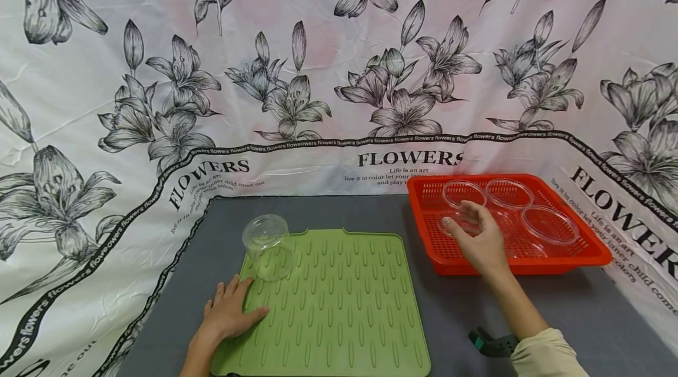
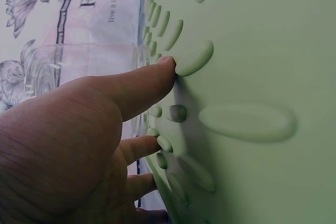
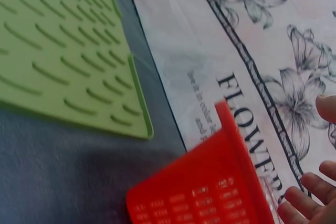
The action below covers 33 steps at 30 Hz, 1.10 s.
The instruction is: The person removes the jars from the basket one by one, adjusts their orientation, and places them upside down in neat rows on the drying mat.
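My left hand (image 1: 229, 312) rests on the left edge of the green ribbed mat (image 1: 339, 306), its fingers spread and fairly straight. In the left wrist view, the thumb (image 2: 142, 85) touches the mat's raised ridges. Just beyond this hand, a clear round cup (image 1: 269, 250) stands on the mat's far left corner. Over the red basket (image 1: 439, 262) hovers my right hand (image 1: 483, 242), thumb and fingers apart with nothing between them. Several clear round containers (image 1: 551, 225) sit in the basket, one partly behind that hand. The right wrist view shows only its fingers (image 3: 299, 203) beside the basket rim.
A dark wrist strap (image 1: 492, 343) sits by the right forearm. The mat and basket stand on a grey tabletop (image 1: 434, 318). Behind and at both sides hangs a white flower-printed cloth (image 1: 318, 171), close behind the basket.
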{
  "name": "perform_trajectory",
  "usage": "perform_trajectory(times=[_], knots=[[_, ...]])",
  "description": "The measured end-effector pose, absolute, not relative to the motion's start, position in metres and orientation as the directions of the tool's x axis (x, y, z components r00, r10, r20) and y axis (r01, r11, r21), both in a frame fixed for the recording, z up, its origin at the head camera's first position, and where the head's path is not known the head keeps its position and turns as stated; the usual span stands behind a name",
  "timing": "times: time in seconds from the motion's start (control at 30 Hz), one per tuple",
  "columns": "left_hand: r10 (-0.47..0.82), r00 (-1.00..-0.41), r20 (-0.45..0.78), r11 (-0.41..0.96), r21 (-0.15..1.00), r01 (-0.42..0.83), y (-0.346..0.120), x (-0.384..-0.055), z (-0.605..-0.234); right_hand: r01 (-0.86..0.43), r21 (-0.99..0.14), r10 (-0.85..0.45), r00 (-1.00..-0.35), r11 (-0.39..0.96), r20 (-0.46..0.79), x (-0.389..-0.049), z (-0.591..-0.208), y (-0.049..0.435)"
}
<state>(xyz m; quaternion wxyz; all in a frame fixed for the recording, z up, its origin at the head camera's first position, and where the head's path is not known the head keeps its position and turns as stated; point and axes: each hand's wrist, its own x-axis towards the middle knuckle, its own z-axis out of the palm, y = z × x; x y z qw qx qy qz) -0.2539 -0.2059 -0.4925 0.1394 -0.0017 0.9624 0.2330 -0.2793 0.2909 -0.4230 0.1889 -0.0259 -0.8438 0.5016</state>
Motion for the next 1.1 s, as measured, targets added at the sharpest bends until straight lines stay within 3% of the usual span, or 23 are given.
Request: perform_trajectory(times=[0.5,0.67,1.1], knots=[[0.067,-0.96,-0.271,0.884,0.463,-0.069,-0.211,-0.257,-0.499,0.006,-0.82,0.393,-0.88,0.572,0.267,-0.301,-0.419,0.324],[0.067,-0.958,-0.278,0.884,0.461,-0.072,-0.208,-0.257,-0.495,0.019,-0.786,0.424,-0.85,0.617,0.312,-0.31,-0.417,0.338],[0.063,-0.962,-0.267,0.882,0.466,-0.072,-0.206,-0.254,-0.493,0.184,-0.691,0.355,-0.928,0.699,0.112,-0.329,-0.407,0.35]])
